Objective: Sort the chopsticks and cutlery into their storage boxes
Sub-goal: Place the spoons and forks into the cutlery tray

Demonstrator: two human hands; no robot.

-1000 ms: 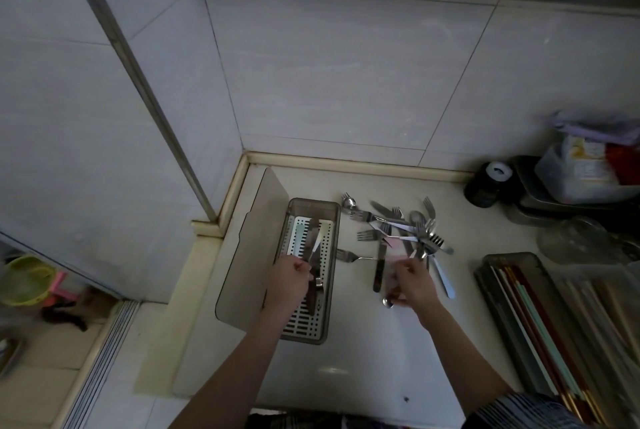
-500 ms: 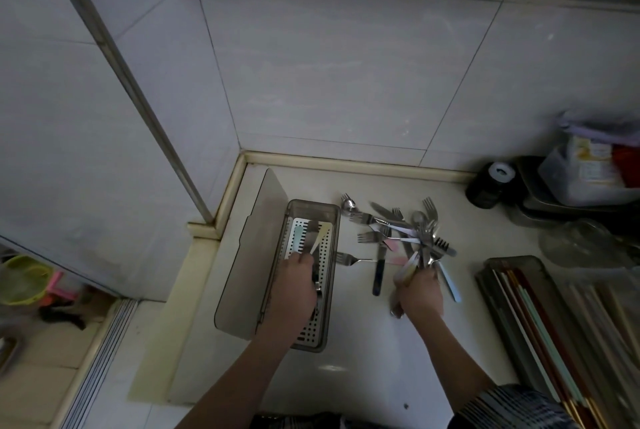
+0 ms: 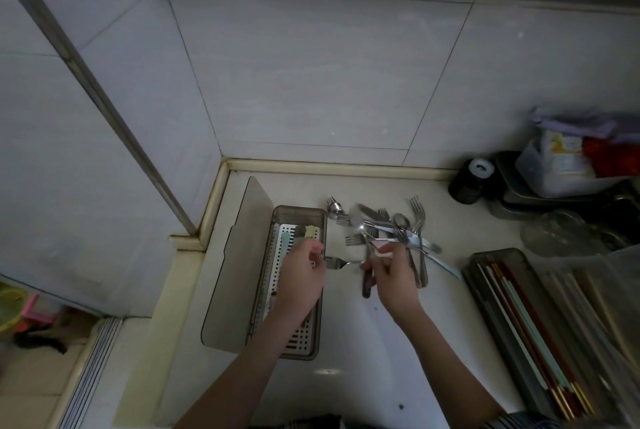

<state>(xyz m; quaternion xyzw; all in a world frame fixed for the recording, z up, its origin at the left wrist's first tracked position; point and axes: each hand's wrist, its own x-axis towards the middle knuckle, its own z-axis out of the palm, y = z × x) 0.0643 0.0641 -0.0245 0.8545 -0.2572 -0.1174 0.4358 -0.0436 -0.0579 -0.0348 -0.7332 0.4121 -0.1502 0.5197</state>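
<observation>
Head view: right hand [image 3: 393,276], half a second ago gathered low at the pile's near edge, now raised, fingers pinched on a blurred spoon [image 3: 362,226] lifted above the loose cutlery pile [image 3: 391,227]. One more piece probably bound for the perforated cutlery box [image 3: 299,276]. Left hand [image 3: 301,276] still over that box, fingers curled; gripping anything — cannot tell. Fork [image 3: 337,262] between both hands. Chopsticks [image 3: 526,321] already boxed, right.

A home kitchen: tiled walls [image 3: 311,75], pale countertop [image 3: 363,352] with loose cutlery [image 3: 388,231], chopstick box [image 3: 530,324]
</observation>
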